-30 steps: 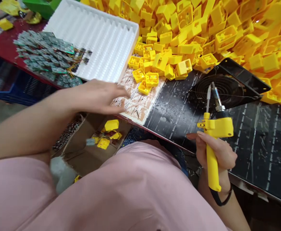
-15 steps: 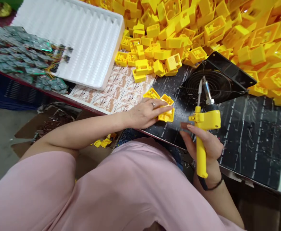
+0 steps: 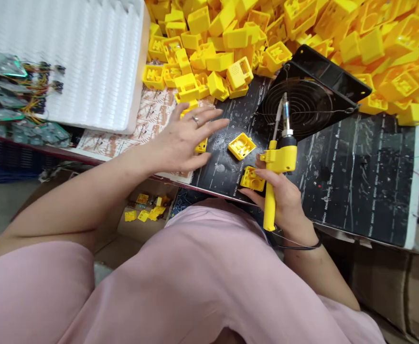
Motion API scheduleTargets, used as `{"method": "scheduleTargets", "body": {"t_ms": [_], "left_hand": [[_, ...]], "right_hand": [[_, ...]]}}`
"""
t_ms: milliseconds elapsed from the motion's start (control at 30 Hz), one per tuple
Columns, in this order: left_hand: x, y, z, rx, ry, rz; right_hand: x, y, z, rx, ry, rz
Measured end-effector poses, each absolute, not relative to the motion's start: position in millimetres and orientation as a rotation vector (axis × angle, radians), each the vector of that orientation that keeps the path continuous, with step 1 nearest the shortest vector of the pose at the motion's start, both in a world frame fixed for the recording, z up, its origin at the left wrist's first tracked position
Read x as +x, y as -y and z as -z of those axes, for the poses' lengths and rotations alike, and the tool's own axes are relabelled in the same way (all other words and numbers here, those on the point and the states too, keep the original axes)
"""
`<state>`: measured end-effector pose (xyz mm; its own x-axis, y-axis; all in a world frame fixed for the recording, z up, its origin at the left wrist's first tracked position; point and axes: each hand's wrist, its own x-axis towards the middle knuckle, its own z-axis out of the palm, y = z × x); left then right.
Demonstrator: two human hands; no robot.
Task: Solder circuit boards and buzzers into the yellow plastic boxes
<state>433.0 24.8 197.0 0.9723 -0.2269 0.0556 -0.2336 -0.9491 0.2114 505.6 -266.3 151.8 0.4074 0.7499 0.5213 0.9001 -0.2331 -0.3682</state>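
My left hand is spread over the mat's left side, palm down, with a small yellow part partly hidden under its fingers. A yellow-handled soldering tool with a metal tip and a thin feed tube is gripped in my right hand. The thumb and fingertips of that hand are at a yellow shell by the mat's front edge. Another open yellow shell lies on the black mat between my hands.
A black fan with a wire guard lies beyond the tool tip. Yellow housings are heaped along the back. A white foam tray and wired circuit boards lie at left. A box below holds yellow pieces.
My left hand has moved left and opened, off the yellow shells. My right hand has come left and inward with the tool to one shell. The camera view has shifted.
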Motion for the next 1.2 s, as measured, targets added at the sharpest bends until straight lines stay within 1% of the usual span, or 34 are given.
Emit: {"method": "scheduleTargets", "body": {"t_ms": [133,233,367,467,533,667,800,900,1000,1100,1200], "left_hand": [[458.9,10.3,-186.8,2.856,0.441,0.012],[465.4,24.8,-183.2,2.938,0.426,0.025],[451.2,14.9,-198.9,3.048,0.509,0.133],[436.2,0.8,-211.5,2.942,0.674,0.258],[426.1,-5.7,-214.4,2.888,0.710,0.264],[403.2,-3.5,-205.5,2.918,0.562,0.075],[386.4,17.2,-185.6,2.949,0.330,-0.205],[383.4,25.5,-176.9,2.926,0.292,-0.252],[386.1,14.1,-181.0,2.851,0.336,-0.205],[393.0,-8.5,-191.8,2.878,0.204,-0.166],[399.6,-24.2,-198.5,2.979,0.168,-0.021]], "right_hand": [[507.1,270.1,-153.6,-2.055,1.379,0.424],[509.2,278.0,-156.7,-2.068,1.337,0.482],[510.7,284.9,-157.3,-2.123,1.425,0.475],[511.3,281.0,-155.6,-2.077,1.497,0.418],[512.6,277.7,-155.9,-2.019,1.545,0.340],[515.4,273.3,-162.1,-1.985,1.550,0.208],[510.0,261.0,-165.0,-2.129,1.502,0.402],[506.4,253.3,-161.8,-2.208,1.509,0.487],[510.8,257.5,-159.8,-2.110,1.557,0.283],[518.1,264.2,-161.0,-1.998,1.542,0.060],[520.1,260.9,-162.4,-1.953,1.553,0.011]]}}
